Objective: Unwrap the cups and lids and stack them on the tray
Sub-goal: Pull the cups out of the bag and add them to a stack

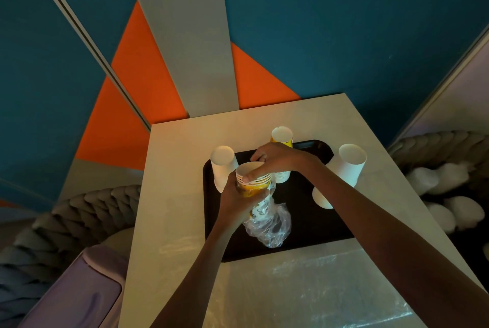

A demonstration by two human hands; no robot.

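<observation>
A stack of yellow-printed paper cups [252,178] is held above the black tray [317,224]. My left hand [238,200] grips its lower part, where a clear plastic wrapper [270,224] is pushed down and hangs below. My right hand [277,159] pinches the top cup's rim with thumb and fingers. On the tray stand a white cup stack [223,166] at the left, a yellow-printed stack [282,137] at the back, partly hidden by my right hand, and a leaning white stack [344,171] at the right.
The tray lies on a small beige table [180,195]. A sheet of clear plastic [330,288] lies on the near part of the table. Grey braided cushions [66,230] flank both sides, and a lilac seat [79,296] is at lower left.
</observation>
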